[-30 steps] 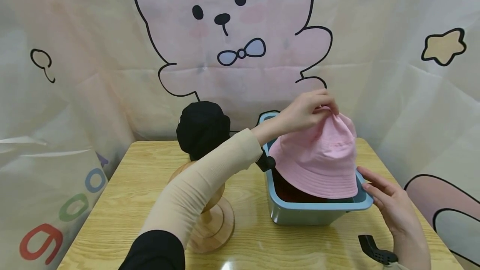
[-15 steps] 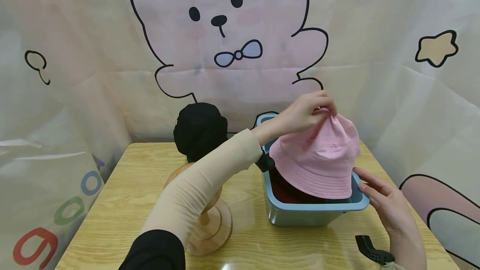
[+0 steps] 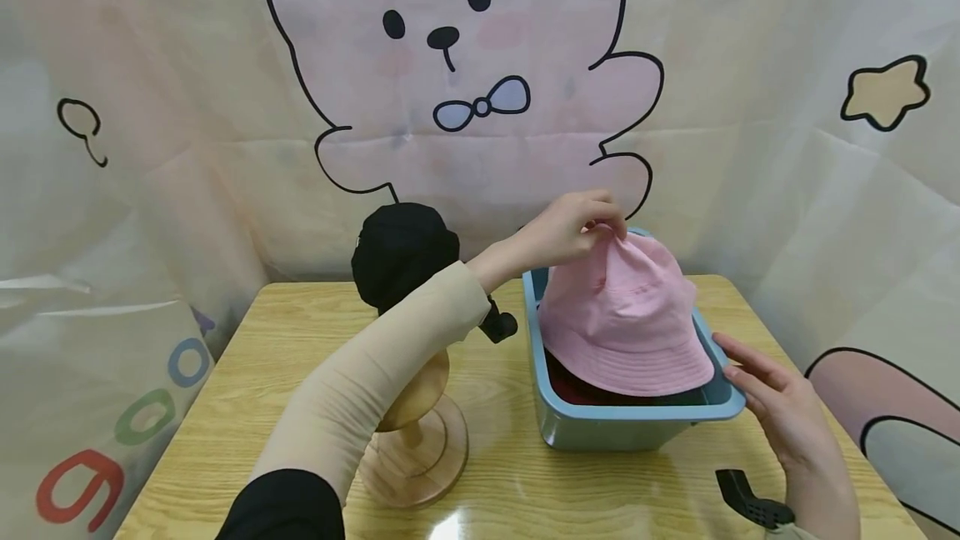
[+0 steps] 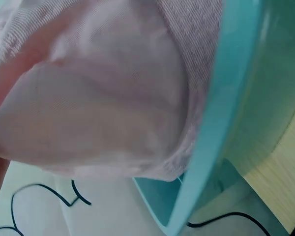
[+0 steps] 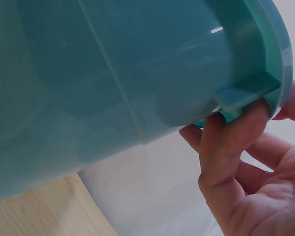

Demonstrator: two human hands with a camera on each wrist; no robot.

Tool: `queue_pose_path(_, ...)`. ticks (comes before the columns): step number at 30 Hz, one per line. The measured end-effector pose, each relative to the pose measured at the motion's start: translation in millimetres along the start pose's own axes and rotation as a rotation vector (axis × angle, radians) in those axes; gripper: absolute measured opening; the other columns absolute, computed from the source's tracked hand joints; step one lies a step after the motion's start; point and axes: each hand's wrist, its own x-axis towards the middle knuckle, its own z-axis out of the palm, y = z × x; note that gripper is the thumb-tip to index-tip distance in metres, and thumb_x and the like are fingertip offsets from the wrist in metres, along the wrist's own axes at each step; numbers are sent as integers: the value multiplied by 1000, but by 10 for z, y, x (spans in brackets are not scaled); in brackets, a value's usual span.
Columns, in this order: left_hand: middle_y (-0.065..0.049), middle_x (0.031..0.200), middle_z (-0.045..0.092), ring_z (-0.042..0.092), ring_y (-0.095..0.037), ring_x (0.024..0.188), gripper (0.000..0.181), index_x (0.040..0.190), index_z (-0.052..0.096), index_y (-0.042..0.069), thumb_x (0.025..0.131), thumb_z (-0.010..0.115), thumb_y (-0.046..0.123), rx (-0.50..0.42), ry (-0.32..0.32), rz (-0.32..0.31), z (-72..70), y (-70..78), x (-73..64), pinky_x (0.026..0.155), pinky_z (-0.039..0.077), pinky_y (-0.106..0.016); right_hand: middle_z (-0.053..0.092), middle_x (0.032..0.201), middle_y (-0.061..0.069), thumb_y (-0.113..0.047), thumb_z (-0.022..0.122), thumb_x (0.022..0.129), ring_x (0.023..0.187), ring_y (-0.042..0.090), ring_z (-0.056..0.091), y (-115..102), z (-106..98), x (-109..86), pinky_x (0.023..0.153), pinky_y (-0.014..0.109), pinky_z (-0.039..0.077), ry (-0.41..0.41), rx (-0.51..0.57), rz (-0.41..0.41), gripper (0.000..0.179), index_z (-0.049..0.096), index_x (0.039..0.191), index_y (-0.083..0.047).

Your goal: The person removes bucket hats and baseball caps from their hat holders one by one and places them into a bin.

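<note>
My left hand (image 3: 573, 227) pinches the crown of a pink bucket hat (image 3: 626, 315), brim downward. The hat's lower part sits within the rim of a blue plastic bin (image 3: 637, 412); in the left wrist view the pink cloth (image 4: 113, 98) fills much of the picture beside the rim (image 4: 206, 137). Under the brim, something dark red (image 3: 573, 382) shows inside the bin. At the bin's right side, my right hand (image 3: 787, 407) grips the rim, and the right wrist view has its fingers (image 5: 221, 152) curled beneath the lip.
Left of the bin, a black cap (image 3: 405, 252) tops a rounded wooden stand (image 3: 416, 461), partly hidden by my left sleeve (image 3: 375, 373). All of this is on a wooden table (image 3: 510, 482). A printed cloth backdrop (image 3: 480, 165) hangs right behind it.
My left hand has shifted left and slightly down, bringing the pink bucket hat's crown with it. My right hand stays at the bin's rim.
</note>
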Motion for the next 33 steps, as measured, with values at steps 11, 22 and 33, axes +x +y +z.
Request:
queue_pose_path(11, -1, 90, 63, 58, -14, 87, 24, 90, 73, 12, 89, 55, -4, 172, -91, -65, -107, -81, -82, 80, 45, -20, 61, 122, -20, 1, 50, 97, 100, -5, 60, 10, -10, 14, 76, 14, 52, 0, 1, 0, 43, 52, 138, -10)
queue_pose_path(22, 0, 94, 62, 60, -12, 91, 21, 92, 72, 14, 92, 56, 0, 188, -169, -30, 100, -130, -125, 84, 46, -20, 61, 121, -21, 0, 50, 97, 100, -4, 62, 6, -16, 26, 76, 14, 51, 0, -4, 17, 44, 52, 139, -11)
queue_pose_path(33, 1, 94, 61, 58, -10, 87, 20, 94, 71, 15, 92, 56, 2, 223, -150, -41, 275, -197, -143, 79, 46, -20, 60, 121, -22, -1, 51, 97, 100, -5, 61, 11, -16, 27, 76, 14, 52, 17, 1, 17, 43, 52, 138, -12)
